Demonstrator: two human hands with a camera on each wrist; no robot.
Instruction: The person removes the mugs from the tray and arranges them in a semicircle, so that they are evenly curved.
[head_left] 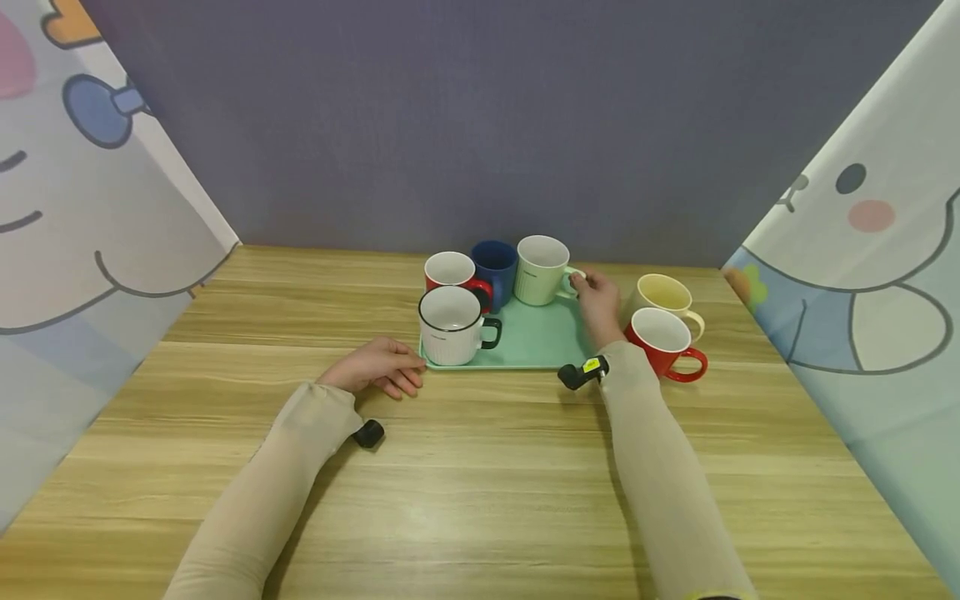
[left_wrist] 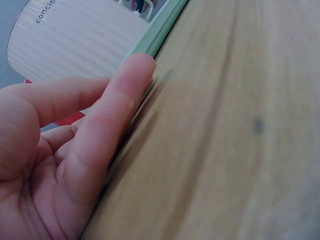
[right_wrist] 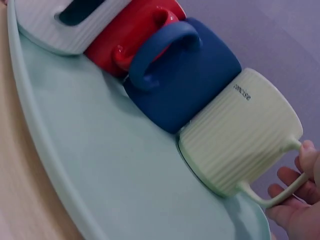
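Note:
My right hand (head_left: 600, 308) grips the handle of a pale green ribbed mug (head_left: 537, 279), which stands upright at the back of a mint-green tray (head_left: 540, 342). In the right wrist view, thumb and fingers close round that handle (right_wrist: 287, 195). My left hand (head_left: 375, 367) is at the tray's front left corner, its fingertips touching the rim, as the left wrist view shows. Just behind those fingers stands a white ribbed mug (head_left: 448, 329) with a black rim and handle. A dark blue mug (right_wrist: 187, 75) and a red mug with a white inside (head_left: 450, 268) are beside the green one.
Right of the tray, a yellow mug (head_left: 663, 292) and another red mug (head_left: 660, 337) stand on the wooden table (head_left: 465, 483), close by my right forearm. A grey panel (head_left: 480, 125) rises behind the table, and printed cloths hang on both sides.

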